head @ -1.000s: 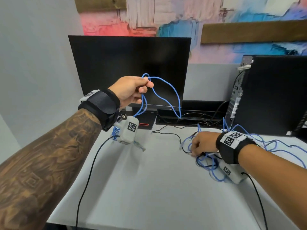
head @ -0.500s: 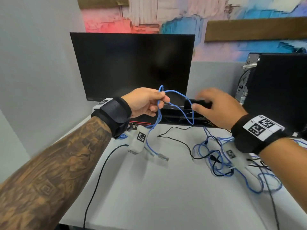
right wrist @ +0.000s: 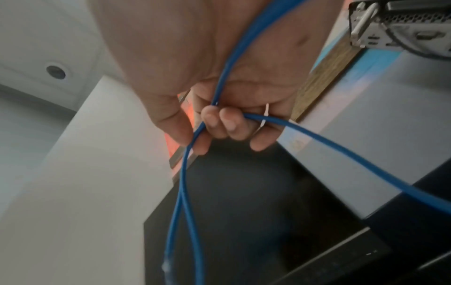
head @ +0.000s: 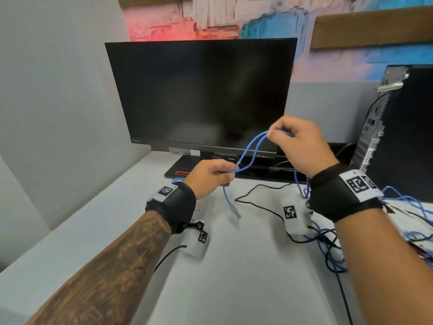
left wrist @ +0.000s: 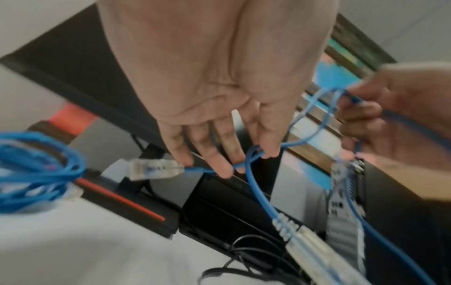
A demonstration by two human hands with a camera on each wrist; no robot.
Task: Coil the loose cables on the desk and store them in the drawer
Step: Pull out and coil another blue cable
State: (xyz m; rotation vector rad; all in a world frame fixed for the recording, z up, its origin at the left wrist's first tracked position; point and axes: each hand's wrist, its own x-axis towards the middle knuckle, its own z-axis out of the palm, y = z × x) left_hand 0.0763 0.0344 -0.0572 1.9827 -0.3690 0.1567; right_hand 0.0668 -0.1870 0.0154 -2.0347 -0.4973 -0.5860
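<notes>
Blue cable point(head: 248, 148) up off the desk point(head: 234, 266), strung between both hands in front of the monitor point(head: 201, 95). Left hand point(head: 210, 178) low, fingers curled around the crossing of the loop, clear plug point(head: 235, 211) dangling just below toward the desk's middle. Right hand point(head: 302, 146) higher, pinching the top of the loop between thumb and fingertips point(right wrist: 219, 125). Both clamped on the same cable, hands near each other but not touching.

Looks light, soft and springy, probably: thin jacket, bends freely, likely to kink or spring open if let go. Smooth sheath, likely to slide through a loose pinch. Best taken at the crossing point, where the turns stack, not by the brittle-looking plug clip.

Slack trailing off from the right hand down to the desk's right edge, into a tangle of blue and black leads point(head: 328, 249) beside the computer tower point(head: 403, 130). Another blue bundle point(left wrist: 36, 165) just behind the left wrist. No drawer in view.
</notes>
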